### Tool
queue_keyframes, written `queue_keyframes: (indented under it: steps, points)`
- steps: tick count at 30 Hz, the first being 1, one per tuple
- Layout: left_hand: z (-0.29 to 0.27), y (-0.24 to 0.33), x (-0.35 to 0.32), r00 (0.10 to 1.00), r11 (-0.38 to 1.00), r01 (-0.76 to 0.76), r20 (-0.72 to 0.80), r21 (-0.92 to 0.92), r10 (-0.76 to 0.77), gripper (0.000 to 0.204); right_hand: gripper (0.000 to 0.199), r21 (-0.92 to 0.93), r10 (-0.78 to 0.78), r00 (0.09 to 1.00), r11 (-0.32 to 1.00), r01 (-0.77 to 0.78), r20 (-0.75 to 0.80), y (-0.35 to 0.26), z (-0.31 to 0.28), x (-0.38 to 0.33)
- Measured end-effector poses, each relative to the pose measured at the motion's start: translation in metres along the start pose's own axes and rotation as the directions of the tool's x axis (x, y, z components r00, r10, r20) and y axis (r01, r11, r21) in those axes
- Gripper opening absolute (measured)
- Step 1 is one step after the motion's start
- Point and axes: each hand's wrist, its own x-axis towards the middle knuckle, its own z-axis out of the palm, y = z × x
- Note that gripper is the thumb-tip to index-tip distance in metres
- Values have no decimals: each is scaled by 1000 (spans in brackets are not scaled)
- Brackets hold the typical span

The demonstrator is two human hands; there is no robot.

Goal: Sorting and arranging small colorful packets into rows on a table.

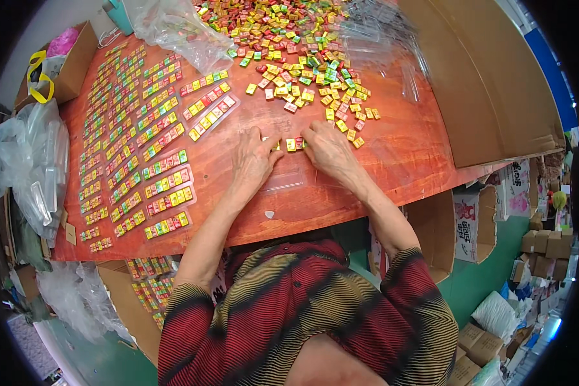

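Note:
Between my hands is a short row of small yellow and red boxes [294, 144], lying on the red-brown tabletop. At its left end my left hand [254, 154] is closed, thumb and fingertips pressing on the row. My right hand [330, 148] pinches the right end with bent fingers. My fingers cover both ends of the row, so its full length is hidden. Just nearer to me lies a clear plastic tray [284, 181]. Beyond my hands a large heap of loose small boxes [283, 38] in yellow, red and green spreads toward me.
Filled clear trays [167, 180] stand in columns on the left. A clear plastic bag [180, 32] lies at the back, beside clear tray pieces [373, 32]. A big cardboard box [489, 83] borders the right. A small whitish piece [269, 214] lies near the table's front edge.

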Motion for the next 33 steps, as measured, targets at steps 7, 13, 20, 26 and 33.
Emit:
queue_keyframes:
  steps: [7,13,20,26,33]
  points:
    - [-1,-1,-2,1000,1000,6,-8,3,-6,34,8,-110,-63,996,991,71,67,3,-1,-3]
    - [-1,2,0,1000,1000,9,19,-16,-9,34,16,-39,-77,989,996,83,129,4,8,3]
    - [-3,-4,-3,999,997,13,34,-79,-11,41,49,167,123,982,975,-146,143,3,-14,-13]
    - [7,3,1,998,999,-28,-62,-34,25,40,41,61,7,999,998,-9,38,-10,-13,-4]
    - [5,3,0,998,999,-25,-51,-24,24,34,25,57,-73,997,996,71,34,-9,11,4]
